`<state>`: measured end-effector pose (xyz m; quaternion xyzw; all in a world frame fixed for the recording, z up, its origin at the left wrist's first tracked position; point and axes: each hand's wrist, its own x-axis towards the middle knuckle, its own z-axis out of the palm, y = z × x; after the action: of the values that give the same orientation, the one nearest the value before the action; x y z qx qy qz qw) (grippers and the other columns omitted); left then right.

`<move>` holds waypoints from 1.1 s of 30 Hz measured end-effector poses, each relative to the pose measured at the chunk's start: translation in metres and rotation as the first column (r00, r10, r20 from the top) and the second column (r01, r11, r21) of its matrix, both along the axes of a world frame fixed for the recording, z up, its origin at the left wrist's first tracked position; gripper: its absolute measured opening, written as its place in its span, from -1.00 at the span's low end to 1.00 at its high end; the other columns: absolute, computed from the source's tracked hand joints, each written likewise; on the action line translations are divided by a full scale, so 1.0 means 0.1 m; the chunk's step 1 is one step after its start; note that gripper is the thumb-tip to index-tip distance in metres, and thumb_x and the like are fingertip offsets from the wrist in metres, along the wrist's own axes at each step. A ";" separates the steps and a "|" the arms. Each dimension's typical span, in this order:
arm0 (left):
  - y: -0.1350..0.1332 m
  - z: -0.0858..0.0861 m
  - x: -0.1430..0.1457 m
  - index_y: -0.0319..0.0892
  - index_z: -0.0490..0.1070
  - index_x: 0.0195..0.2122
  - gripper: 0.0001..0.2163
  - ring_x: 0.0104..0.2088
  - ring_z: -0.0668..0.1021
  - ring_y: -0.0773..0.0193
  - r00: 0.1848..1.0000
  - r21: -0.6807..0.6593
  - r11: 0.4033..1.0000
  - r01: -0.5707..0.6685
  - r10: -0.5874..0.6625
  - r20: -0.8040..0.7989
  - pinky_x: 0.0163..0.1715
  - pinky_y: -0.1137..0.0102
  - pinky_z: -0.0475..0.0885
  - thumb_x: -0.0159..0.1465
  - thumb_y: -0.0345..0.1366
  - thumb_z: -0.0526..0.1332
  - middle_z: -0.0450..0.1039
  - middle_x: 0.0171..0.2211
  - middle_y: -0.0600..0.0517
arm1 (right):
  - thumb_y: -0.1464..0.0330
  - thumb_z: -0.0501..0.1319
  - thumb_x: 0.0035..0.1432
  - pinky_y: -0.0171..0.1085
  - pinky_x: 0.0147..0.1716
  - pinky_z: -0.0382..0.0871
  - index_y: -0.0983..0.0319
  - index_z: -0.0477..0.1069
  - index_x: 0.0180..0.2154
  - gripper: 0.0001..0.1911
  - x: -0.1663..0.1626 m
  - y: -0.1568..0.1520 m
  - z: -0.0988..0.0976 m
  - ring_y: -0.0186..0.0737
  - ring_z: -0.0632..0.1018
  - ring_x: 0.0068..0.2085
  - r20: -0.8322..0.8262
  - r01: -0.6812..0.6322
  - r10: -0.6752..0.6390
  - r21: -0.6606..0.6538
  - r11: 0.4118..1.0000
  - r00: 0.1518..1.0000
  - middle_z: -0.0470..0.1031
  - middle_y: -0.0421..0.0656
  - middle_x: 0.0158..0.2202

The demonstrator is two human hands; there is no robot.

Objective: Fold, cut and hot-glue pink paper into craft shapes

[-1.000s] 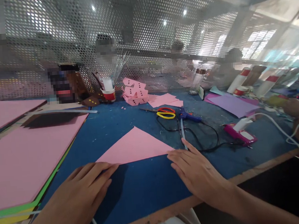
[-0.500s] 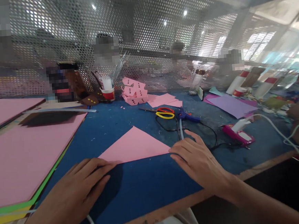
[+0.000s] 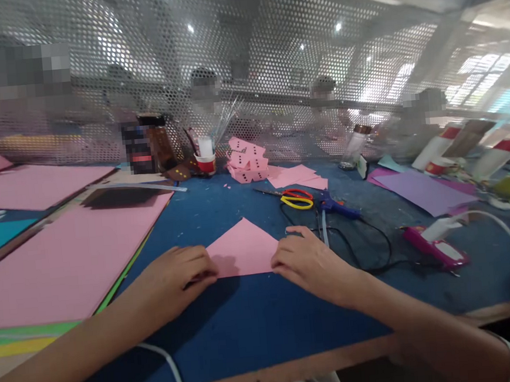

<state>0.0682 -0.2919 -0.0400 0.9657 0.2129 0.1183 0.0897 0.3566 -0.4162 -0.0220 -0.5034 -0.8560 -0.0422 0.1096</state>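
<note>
A pink paper sheet (image 3: 243, 252), folded into a triangle, lies on the blue tabletop with its peak pointing away from me. My left hand (image 3: 179, 273) covers its left corner, the fingers curled and pinching the paper. At the opposite corner, my right hand (image 3: 309, 263) grips the paper between thumb and bent fingers. Both outer corners are hidden under my hands. Beyond my right hand are scissors (image 3: 297, 199) with red and yellow handles and a blue glue gun (image 3: 338, 206) with a clear glue stick in it.
Large pink sheets (image 3: 66, 259) are stacked at left over green and yellow ones. Cut pink pieces (image 3: 247, 159) with black dots stand near the perforated metal screen (image 3: 270, 48). Purple paper (image 3: 427, 189), a magenta power strip (image 3: 436, 248) and cables occupy the right side.
Both hands have moved inward along the paper's lower edge, and the fingers have curled over its corners. Less of the triangle shows now. The camera view has turned slightly left.
</note>
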 end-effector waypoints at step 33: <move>-0.03 -0.06 0.25 -0.09 0.53 -0.33 -0.79 -0.28 0.52 0.21 0.984 -0.286 0.948 -0.138 0.165 0.072 -0.28 0.37 0.31 0.37 -0.12 0.21 0.52 -0.34 0.07 | 0.40 0.07 0.44 -0.06 0.01 0.17 0.23 0.42 -0.24 -0.80 -0.06 0.00 -0.15 -0.11 0.45 -0.15 0.020 0.091 -0.092 0.044 0.995 0.996 0.51 -0.12 -0.25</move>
<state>0.0928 -0.2954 -0.0457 0.9175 0.2964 0.1393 0.2258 0.3505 -0.4162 -0.0371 -0.5389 -0.8322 -0.0712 0.1090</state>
